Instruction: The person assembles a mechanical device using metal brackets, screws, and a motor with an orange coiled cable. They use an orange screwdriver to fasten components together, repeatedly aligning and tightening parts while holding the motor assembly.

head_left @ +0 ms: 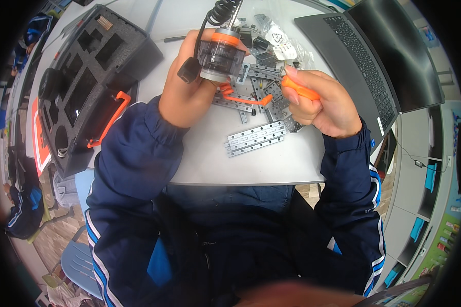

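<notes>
My left hand [188, 94] is wrapped round a device with a smoky see-through cylindrical body [221, 57], an orange ring and a pale base. A coiled black cable [221, 11] and a metal rod rise from its top. Below it hangs an orange coiled piece [243, 99] ending in a small orange block. On the right, my right hand [329, 105] grips a screwdriver by its orange handle [302, 89]; its shaft points up and left, and the tip is hard to make out. Between and beneath the hands lie grey perforated metal beams [256, 137] and several small parts.
A black case [115, 64] with cut-out foam and an orange handle [112, 120] stands open at the left. An open laptop [356, 56] fills the right side. Clear plastic bags [287, 46] lie at the back among metal parts. A blue chair [82, 266] is at lower left.
</notes>
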Demonstrator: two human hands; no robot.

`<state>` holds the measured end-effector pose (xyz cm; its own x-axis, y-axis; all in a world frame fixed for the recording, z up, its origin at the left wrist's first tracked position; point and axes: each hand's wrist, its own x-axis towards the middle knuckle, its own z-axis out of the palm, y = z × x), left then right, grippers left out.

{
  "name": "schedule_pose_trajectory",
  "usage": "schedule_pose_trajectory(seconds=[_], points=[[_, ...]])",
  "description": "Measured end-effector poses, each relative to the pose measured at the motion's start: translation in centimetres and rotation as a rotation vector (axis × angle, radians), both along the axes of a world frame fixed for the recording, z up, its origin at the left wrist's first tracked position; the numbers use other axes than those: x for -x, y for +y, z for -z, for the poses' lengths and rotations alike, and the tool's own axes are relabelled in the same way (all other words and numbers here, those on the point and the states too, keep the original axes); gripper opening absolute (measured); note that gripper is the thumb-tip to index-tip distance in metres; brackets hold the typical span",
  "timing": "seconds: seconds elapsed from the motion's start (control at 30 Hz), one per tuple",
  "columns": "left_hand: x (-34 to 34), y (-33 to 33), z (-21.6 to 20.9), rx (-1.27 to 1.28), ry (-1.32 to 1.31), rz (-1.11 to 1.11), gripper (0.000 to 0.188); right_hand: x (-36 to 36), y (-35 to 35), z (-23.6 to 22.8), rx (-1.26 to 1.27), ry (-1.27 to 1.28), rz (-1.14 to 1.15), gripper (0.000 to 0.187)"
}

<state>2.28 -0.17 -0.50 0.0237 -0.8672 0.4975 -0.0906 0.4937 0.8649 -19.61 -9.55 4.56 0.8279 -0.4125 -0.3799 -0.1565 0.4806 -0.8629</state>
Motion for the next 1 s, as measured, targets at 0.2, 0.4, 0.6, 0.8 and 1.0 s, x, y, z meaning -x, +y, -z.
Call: schedule_pose_trajectory(seconds=[0.2,0.4,0.6,0.8,1.0], points=[[0.4,0.1,-0.1,0.008,0.042,-0.033,0.031,0.3,-0.4,0.4,-0.167,-0.069,-0.059,0.037],[0.0,-0.3,0.3,0.092,-0.038,-0.042,0.029,0.3,-1.1,0.9,-0.391,-0.138,-0.189,0.04],[-0.2,-0.8,0.8,0.175,-0.075,-0.021,0.039,0.3,-1.1,1.0,-0.419,-0.135,-0.202,0.04],[-0.4,-0.7,0.5,0.151,-0.195,-0.11,0.044,-0.2,0.1,0.8,0.04,0.001,0.028,0.038],[-0.7,-0.4,0.5,0.065,-0.201,-0.087,0.046,-0.4,1.2,1.1,0.786,0.065,0.101,0.033]])
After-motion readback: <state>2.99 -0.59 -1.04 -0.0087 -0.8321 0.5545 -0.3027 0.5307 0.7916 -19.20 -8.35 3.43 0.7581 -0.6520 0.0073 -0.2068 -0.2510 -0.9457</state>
